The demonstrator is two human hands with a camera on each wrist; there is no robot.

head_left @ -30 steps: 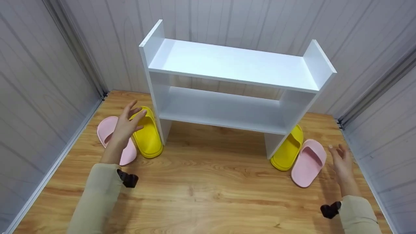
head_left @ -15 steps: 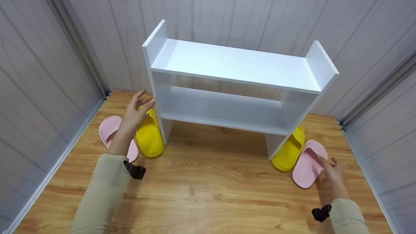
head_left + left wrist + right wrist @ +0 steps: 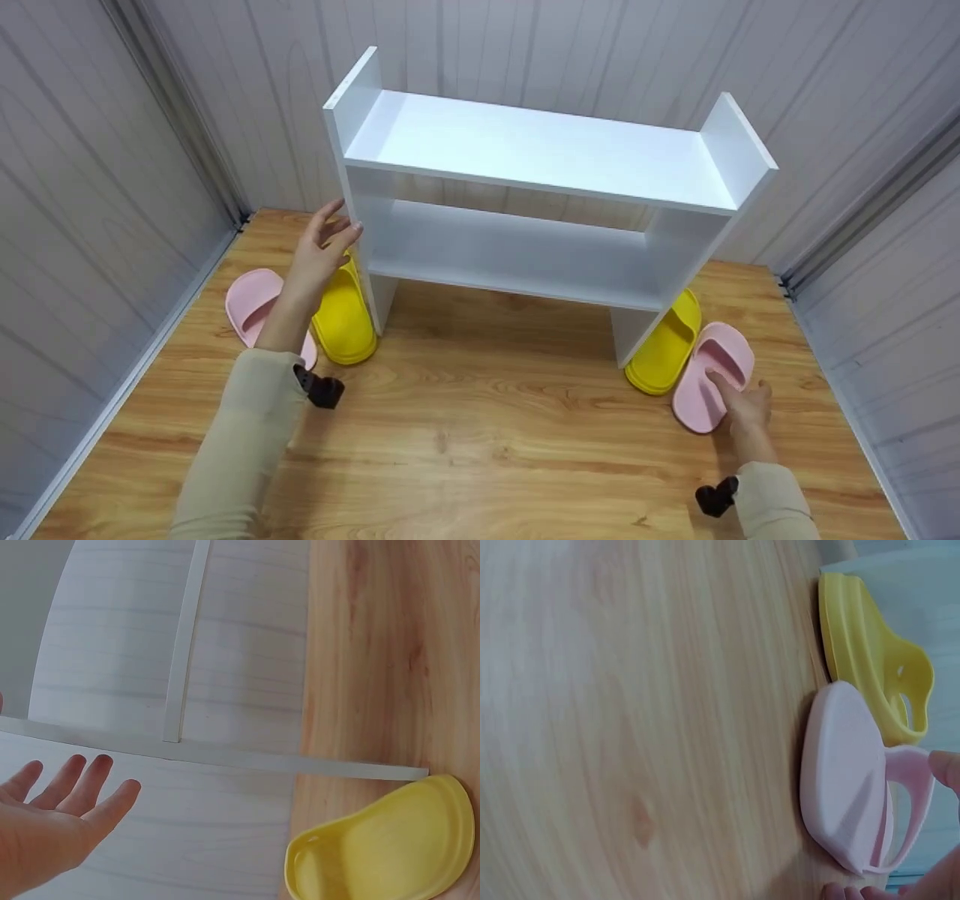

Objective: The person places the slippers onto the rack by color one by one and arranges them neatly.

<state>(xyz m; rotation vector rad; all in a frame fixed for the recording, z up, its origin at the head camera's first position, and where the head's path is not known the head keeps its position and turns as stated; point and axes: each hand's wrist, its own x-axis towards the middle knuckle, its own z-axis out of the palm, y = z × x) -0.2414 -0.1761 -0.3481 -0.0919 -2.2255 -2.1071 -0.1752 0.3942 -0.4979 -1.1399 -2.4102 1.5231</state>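
My left hand (image 3: 319, 259) is beside the left side panel of a white two-tier shelf (image 3: 525, 146), above the left yellow slipper (image 3: 345, 322). In the left wrist view, its fingers (image 3: 90, 784) are loosely spread just outside the panel's front edge, holding nothing. My right hand (image 3: 748, 411) is low at the right pink slipper (image 3: 697, 397), thumb over the footbed and fingers along the outer side. The right wrist view puts the thumb (image 3: 946, 769) right by the slipper's strap (image 3: 915, 765), with the fingertips (image 3: 847, 891) low beside it.
Another pink slipper (image 3: 251, 300) lies at the left, partly behind my left forearm. A yellow slipper (image 3: 664, 352) rests against the shelf's right side panel. Panelled walls (image 3: 75, 225) enclose the wood floor (image 3: 465, 435) on three sides.
My left hand has moved right and up, from over the slippers to the shelf's side panel. My right hand has moved left, from beside the right pink slipper to over its edge.
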